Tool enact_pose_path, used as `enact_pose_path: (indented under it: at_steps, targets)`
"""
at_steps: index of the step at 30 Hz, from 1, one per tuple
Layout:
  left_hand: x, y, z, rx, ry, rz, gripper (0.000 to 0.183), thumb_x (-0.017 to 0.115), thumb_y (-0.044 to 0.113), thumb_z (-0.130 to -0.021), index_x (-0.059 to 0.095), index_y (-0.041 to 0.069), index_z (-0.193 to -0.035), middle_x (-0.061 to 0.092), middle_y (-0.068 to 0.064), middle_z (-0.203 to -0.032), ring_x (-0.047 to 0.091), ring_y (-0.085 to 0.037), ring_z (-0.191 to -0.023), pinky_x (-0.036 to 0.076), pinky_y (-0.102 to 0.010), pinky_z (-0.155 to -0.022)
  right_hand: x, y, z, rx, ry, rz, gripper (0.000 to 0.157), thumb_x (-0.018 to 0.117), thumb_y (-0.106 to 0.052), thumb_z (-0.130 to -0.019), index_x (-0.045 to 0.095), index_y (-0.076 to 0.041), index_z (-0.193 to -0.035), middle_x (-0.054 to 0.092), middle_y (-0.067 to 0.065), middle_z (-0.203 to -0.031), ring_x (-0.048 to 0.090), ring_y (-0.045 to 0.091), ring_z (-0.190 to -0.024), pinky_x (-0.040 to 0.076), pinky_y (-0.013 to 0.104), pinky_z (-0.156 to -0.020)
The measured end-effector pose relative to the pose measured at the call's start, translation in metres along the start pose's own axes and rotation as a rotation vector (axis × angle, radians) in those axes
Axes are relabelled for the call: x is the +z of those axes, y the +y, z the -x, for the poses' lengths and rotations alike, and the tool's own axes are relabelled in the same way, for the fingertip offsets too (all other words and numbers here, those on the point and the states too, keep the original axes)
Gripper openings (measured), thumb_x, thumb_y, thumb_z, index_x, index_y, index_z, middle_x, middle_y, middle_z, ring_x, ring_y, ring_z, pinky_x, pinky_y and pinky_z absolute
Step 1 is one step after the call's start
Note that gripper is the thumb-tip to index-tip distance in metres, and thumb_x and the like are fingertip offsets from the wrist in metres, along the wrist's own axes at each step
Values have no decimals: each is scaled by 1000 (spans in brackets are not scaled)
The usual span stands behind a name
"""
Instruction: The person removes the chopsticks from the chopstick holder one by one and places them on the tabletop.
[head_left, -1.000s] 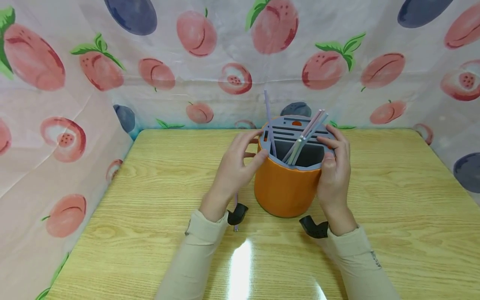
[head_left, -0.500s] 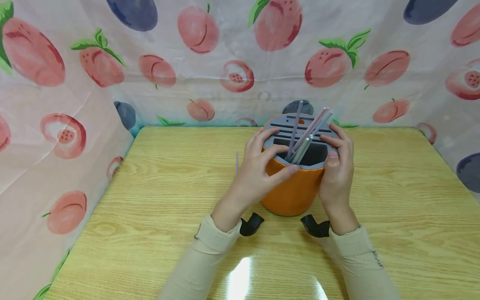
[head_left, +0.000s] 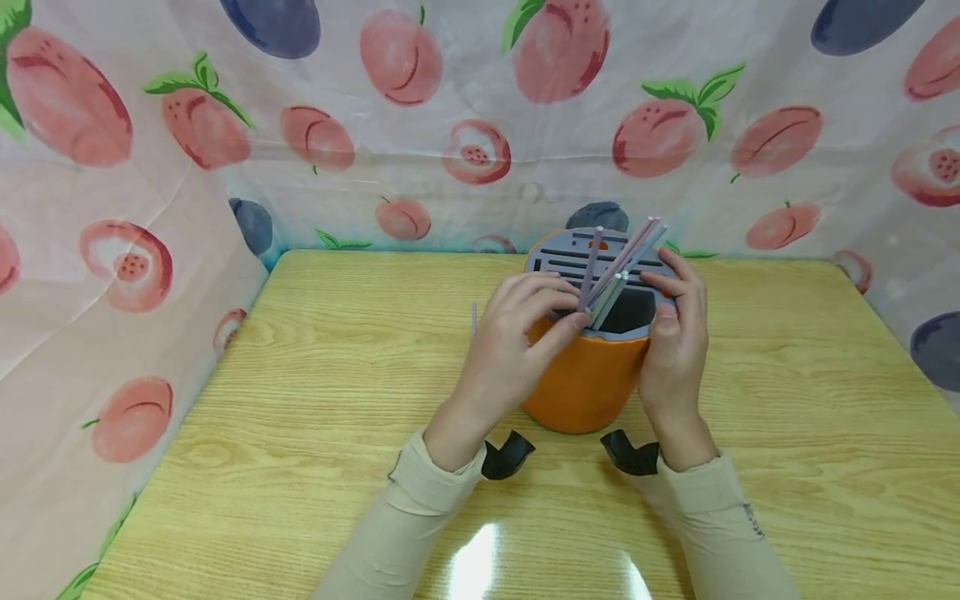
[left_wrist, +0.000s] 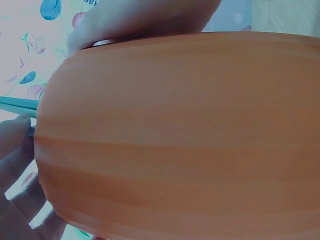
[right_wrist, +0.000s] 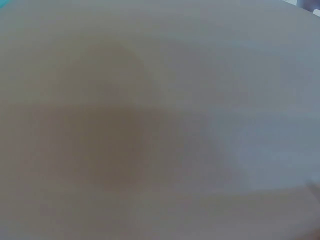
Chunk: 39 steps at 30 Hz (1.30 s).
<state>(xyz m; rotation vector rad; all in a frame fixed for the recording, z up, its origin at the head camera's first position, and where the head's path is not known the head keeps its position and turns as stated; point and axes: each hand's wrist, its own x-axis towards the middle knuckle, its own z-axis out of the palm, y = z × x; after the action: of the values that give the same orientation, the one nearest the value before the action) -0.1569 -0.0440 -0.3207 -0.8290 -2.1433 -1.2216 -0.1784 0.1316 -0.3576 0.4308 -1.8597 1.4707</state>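
An orange knife holder with a grey slotted top stands on the table. Several pastel straws lean out of its wide front opening, and a purple straw stands at their left. My left hand reaches over the left rim and pinches straws low down between thumb and fingers; the exact number is hidden. Curled round the right side of the rim, my right hand grips the holder. The left wrist view shows the holder's side with green straws beyond the rim. A blurred surface fills the right wrist view.
Left of the holder, another purple straw lies on the wooden table, partly hidden by my left hand. A fruit-patterned cloth hangs behind the table and along its sides. A black mount sits at my left wrist.
My left hand has moved from the left rim rightward to the straws. The purple straw has shifted right to join the others and now sits lower. My right hand has kept its grip.
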Motion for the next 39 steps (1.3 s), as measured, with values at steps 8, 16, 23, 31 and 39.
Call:
enact_pose_path:
  at_steps: [8,16,23,31,39]
  targets:
    - [-14,4,-1,-127,122,190,14,61,24,-85,64,12,-91,60,6,-92,50,-11,-92,43,-29,-80,3,0,0,7,-22,-9,66,37,-57,-88,56,2,-111,41,5,-132,31,21,-125,26,31,-102]
    - [-42,4,-2,-133,341,572,18,54,13,-90,56,-5,-94,62,-10,-90,57,-26,-89,46,-39,-81,4,-3,-1,7,-32,3,63,37,-55,-89,57,1,-111,42,4,-132,31,19,-126,26,30,-102]
    - [-65,2,-4,-76,555,711,10,49,11,-92,55,3,-92,57,-15,-84,56,-26,-64,49,-32,-49,2,-3,-2,-12,-26,7,67,37,-58,-87,57,2,-110,43,6,-131,31,20,-126,23,33,-103]
    - [-76,-11,-4,-150,573,748,15,47,12,-93,53,-2,-94,53,-15,-77,50,-19,-54,47,-29,-43,1,-1,-1,-7,-23,4,65,37,-56,-88,57,1,-111,42,6,-131,31,20,-126,21,33,-104]
    - [-68,-40,3,-411,308,512,25,53,24,-90,56,1,-101,55,-15,-78,49,-23,-54,48,-31,-46,0,-1,4,1,-24,19,62,35,-54,-90,56,1,-111,42,5,-132,31,20,-126,21,33,-104]
